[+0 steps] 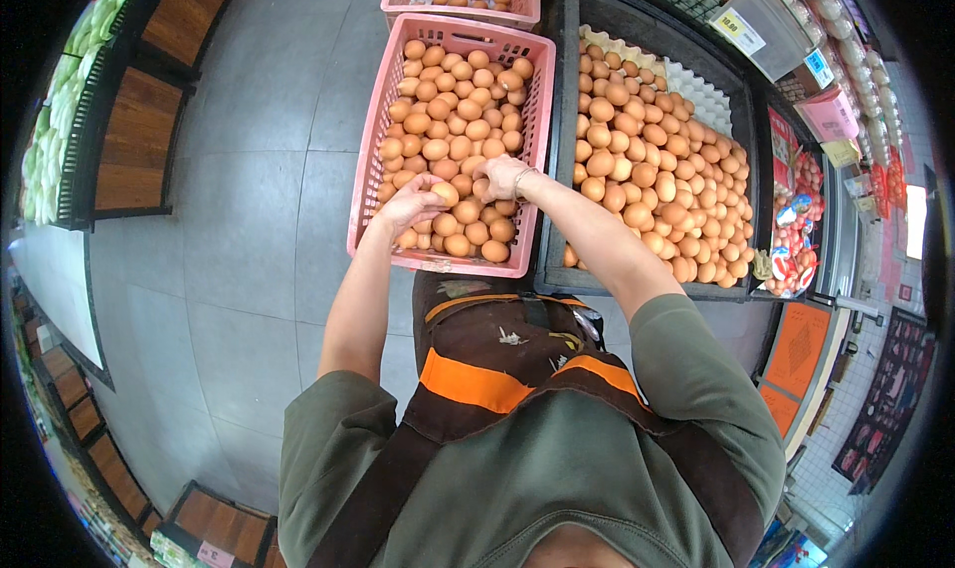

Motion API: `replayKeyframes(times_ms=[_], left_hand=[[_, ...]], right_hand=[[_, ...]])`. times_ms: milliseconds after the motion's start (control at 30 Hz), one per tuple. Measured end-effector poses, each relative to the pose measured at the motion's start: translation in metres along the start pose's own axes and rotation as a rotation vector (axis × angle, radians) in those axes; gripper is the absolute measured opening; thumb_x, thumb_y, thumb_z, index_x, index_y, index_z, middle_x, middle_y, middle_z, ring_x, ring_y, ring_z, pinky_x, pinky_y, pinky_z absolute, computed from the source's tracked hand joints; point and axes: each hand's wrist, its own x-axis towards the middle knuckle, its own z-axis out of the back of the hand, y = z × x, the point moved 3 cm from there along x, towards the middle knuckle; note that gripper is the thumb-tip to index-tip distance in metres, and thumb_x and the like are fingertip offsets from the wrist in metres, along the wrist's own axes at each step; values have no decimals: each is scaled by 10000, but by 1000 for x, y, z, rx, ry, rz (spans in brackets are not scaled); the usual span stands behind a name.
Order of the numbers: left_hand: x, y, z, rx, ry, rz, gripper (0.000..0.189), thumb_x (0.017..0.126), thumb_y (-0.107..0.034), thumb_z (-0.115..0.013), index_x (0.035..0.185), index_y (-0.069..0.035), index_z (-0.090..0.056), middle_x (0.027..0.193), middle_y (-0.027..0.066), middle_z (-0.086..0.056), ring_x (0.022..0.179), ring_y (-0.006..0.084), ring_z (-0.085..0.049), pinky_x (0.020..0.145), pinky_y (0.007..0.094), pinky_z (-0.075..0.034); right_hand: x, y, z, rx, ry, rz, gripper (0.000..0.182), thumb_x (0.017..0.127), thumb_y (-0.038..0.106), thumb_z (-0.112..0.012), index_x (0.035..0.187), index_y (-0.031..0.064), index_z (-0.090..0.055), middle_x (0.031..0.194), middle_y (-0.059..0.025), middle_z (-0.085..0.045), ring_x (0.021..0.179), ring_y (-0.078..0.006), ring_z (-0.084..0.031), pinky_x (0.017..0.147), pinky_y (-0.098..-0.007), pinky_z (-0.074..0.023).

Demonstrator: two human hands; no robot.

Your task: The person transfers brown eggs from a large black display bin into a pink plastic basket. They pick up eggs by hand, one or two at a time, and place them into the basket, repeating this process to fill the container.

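Note:
Before me is a pink plastic crate (358, 187) filled with loose brown eggs (436, 149). My left hand (414, 201) is over the near left part of the crate, its thumb and fingers closed around one brown egg (445, 194). To its right, my right hand (498, 177), with a thin bracelet at the wrist, reaches down among the eggs. Its fingers are curled on an egg (482, 189) that is partly hidden beneath them. Beside the crate on the right, a black display bin (552, 255) holds a large heap of brown eggs (664, 187).
A second pink crate (462, 17) with eggs on a grey tray adjoins the far end. Pale egg trays (697, 94) lie in the bin. Net-bagged goods (794, 247) stand at the right. Green vegetables (56, 128) line a shelf at the left, across the grey tiled floor (246, 217).

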Motion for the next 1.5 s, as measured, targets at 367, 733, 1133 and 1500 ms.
replayKeyframes(times_ms=[367,733,1133,1500], left_hand=[[12,8,0,-83,-87,33,255,912,-255,-644,1114,-133,-546,1078,10,-581,978,122,-575,832,314,-508],[39,23,1,147,-282,-135,126,902,-130,-712,977,-49,-652,849,6,-659,760,96,-609,702,246,-524],[8,-3,-33,454,-372,-279,132,884,-121,-723,983,-33,-716,844,32,-699,682,86,-632,628,237,-535],[26,-22,-108,1196,-426,-568,364,840,-181,-658,1201,-131,-658,1114,139,-687,986,309,-680,855,422,-551]], right_hand=[[11,-20,29,1084,-9,-168,349,854,308,-621,1124,92,-662,1055,-72,-659,897,-177,-631,813,-324,-522],[-34,27,23,-573,131,242,248,768,221,-666,962,100,-761,1028,-96,-732,964,-261,-708,800,-366,-558],[-40,31,19,-661,239,321,309,687,180,-729,988,114,-753,941,-105,-731,933,-262,-705,800,-376,-550],[-84,-84,102,1826,-43,16,447,933,315,-644,1285,54,-555,1010,-101,-674,697,-130,-641,560,-245,-565]])
